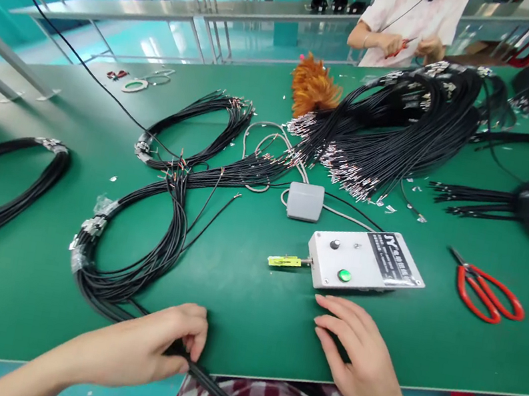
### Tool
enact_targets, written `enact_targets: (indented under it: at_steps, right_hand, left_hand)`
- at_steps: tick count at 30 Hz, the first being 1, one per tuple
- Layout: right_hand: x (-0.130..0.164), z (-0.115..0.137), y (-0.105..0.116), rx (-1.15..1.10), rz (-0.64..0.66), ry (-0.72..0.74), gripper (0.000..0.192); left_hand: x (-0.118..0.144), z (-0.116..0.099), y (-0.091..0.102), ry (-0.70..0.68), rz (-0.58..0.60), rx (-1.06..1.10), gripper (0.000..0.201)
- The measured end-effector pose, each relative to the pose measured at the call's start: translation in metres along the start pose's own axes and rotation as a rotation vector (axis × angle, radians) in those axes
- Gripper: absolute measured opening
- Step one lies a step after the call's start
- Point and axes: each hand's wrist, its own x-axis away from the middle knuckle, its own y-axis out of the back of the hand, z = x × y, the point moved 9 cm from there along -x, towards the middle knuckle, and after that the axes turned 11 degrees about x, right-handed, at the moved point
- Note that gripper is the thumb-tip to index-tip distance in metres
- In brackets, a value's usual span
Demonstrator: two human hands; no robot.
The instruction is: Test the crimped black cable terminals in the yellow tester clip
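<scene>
The green table (237, 301) carries a looped black cable bundle (130, 270) left of the white box (365, 262). The left hand (158, 346) pinches the bundle's end at the table edge. The right hand (360, 356) lies flat and empty below the box. Its black label (394, 257) seems to read "JY"; the rest is blurred.
</scene>
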Motion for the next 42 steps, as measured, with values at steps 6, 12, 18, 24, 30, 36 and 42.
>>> enact_targets:
  at_steps: [6,12,18,24,30,36,42]
  right_hand:
    - [-0.001,-0.001,0.0,-0.009,0.012,-0.013,0.017]
    - [0.0,-0.001,-0.002,-0.02,0.019,-0.007,0.019]
    - [-0.002,-0.003,-0.004,-0.115,0.033,-0.045,0.019]
    - [-0.009,0.0,-0.01,-0.291,0.063,-0.131,0.018]
    - [-0.009,-0.007,-0.01,-0.474,0.083,-0.322,0.014]
    - [-0.017,-0.006,-0.015,-0.652,0.066,-0.498,0.012]
    - [-0.026,0.006,-0.016,-0.646,0.049,-0.439,0.021]
  left_hand:
    - [0.002,0.001,-0.006,0.071,0.016,-0.044,0.026]
    - [-0.008,0.005,-0.001,0.144,0.046,0.06,0.017]
    - [-0.019,-0.013,-0.002,0.081,-0.012,0.273,0.019]
    - [-0.05,-0.095,-0.026,-0.205,-0.118,0.308,0.006]
    - [-0.085,-0.085,-0.035,-0.208,-0.216,0.653,0.014]
    - [-0.087,-0.048,-0.04,-0.078,-0.291,0.944,0.036]
    - [-0.083,-0.043,-0.039,-0.06,-0.352,1.013,0.043]
